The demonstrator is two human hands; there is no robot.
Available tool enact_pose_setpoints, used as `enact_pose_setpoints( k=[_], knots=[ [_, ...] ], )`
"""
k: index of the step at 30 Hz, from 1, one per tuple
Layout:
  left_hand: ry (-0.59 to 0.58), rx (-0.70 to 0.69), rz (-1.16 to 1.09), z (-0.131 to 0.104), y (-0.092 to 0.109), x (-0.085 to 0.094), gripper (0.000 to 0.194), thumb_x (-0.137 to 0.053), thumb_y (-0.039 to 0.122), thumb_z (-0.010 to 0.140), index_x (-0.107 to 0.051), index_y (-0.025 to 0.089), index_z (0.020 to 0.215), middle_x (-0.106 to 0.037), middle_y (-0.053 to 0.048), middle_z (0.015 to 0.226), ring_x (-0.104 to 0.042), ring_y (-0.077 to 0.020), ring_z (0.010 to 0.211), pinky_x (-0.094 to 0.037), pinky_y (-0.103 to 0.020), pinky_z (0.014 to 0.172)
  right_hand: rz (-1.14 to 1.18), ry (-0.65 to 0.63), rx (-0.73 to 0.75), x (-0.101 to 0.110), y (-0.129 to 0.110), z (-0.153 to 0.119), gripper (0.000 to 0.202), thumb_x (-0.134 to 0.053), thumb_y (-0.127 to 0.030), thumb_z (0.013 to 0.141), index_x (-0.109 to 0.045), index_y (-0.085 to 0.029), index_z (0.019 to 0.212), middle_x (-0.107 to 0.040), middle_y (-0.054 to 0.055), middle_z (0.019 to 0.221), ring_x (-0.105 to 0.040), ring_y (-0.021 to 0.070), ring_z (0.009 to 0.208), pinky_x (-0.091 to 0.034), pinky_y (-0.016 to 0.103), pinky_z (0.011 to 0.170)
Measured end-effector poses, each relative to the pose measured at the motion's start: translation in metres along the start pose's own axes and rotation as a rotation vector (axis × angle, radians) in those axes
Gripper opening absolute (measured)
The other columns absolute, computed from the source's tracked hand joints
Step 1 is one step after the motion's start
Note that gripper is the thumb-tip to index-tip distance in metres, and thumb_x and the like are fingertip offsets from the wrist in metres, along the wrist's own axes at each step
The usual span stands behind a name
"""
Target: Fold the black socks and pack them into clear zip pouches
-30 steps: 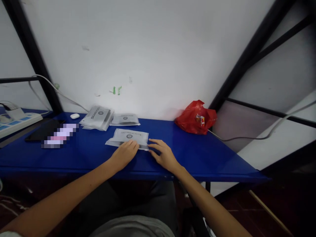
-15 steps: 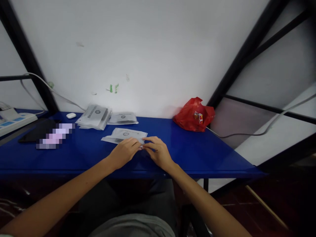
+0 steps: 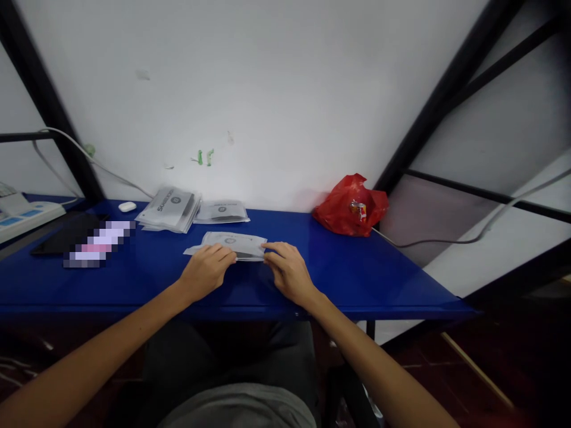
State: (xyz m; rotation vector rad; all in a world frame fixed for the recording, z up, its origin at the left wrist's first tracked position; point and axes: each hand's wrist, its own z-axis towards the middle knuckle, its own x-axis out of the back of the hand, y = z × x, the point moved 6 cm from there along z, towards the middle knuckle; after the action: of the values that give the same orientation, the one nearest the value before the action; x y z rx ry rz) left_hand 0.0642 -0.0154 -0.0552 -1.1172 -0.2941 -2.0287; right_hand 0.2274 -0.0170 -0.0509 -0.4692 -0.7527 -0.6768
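A frosted translucent bag [image 3: 247, 242] with a round printed mark lies near the middle of the blue table, something dark showing through its near part. My left hand [image 3: 207, 270] has its fingers closed on the bag's near edge, left of centre. At the bag's right end, my right hand [image 3: 288, 270] pinches the near corner, the index finger resting along the end. Behind the bag lies a similar flat bag [image 3: 222, 210], and to its left a stack of such bags [image 3: 169, 209].
On the blue table [image 3: 357, 279] a red plastic bag [image 3: 350, 207] sits at the back right. At the left are a white case [image 3: 127, 207], a dark tablet [image 3: 60, 235], a blurred-out phone-like item [image 3: 96, 245] and a power strip [image 3: 31, 217]. A white wall stands behind.
My left hand has slid left along the bag's near edge, away from my right hand. My right hand has shifted slightly right, and the bag lies flatter.
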Motion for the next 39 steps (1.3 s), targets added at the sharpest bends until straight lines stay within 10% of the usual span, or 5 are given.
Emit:
enact_pose_setpoints(
  k=[9,16,23,28,39],
  knots=[
    [-0.055,0.164,0.096,-0.034,-0.058,0.015,0.025,-0.037,0.017,0.090,-0.062,0.019,0.087,-0.065,-0.005,0.083,-0.057,-0.0188,0.078,-0.041,-0.031,0.068,-0.129,0.021,-0.081,0.010,0.038,-0.005,0.024,-0.042,-0.009,0.085,-0.063,-0.020,0.086,-0.064,0.008,0.114,-0.055,0.0225,0.103,-0.041,0.040,0.087],
    [-0.359,0.134,-0.182,-0.027,-0.020,0.021,0.027,-0.038,0.034,0.093,-0.060,0.022,0.104,-0.065,-0.002,0.096,-0.061,-0.0169,0.088,-0.045,-0.028,0.073,-0.259,0.035,-0.271,-0.001,0.073,0.006,0.016,-0.052,-0.023,0.086,-0.067,-0.021,0.090,-0.066,0.009,0.105,-0.058,0.0251,0.093,-0.046,0.041,0.078],
    [-0.303,0.204,-0.248,0.022,-0.035,-0.006,0.044,-0.035,0.039,0.093,-0.045,0.018,0.131,-0.053,-0.011,0.128,-0.051,-0.0219,0.114,-0.041,-0.036,0.093,-0.229,-0.111,-0.277,-0.014,0.048,-0.002,0.013,-0.057,-0.019,0.082,-0.067,-0.020,0.090,-0.063,0.011,0.112,-0.057,0.0264,0.097,-0.047,0.043,0.082],
    [-0.407,0.272,-0.206,0.032,-0.054,-0.048,0.042,-0.032,0.039,0.093,-0.055,0.016,0.119,-0.059,-0.012,0.120,-0.054,-0.0231,0.108,-0.042,-0.034,0.088,-0.085,-0.189,-0.233,-0.024,0.027,-0.006,0.020,-0.060,-0.017,0.080,-0.066,-0.023,0.097,-0.056,0.009,0.126,-0.053,0.0261,0.111,-0.045,0.046,0.091],
    [-0.411,0.448,-0.290,0.030,-0.053,-0.042,0.040,-0.038,0.048,0.087,-0.063,0.019,0.075,-0.066,-0.006,0.076,-0.061,-0.0215,0.075,-0.042,-0.030,0.066,0.009,-0.273,-0.469,-0.048,0.071,0.008,0.034,-0.065,-0.039,0.077,-0.068,-0.020,0.105,-0.055,0.013,0.129,-0.047,0.0313,0.124,-0.041,0.046,0.098]
  ],
)
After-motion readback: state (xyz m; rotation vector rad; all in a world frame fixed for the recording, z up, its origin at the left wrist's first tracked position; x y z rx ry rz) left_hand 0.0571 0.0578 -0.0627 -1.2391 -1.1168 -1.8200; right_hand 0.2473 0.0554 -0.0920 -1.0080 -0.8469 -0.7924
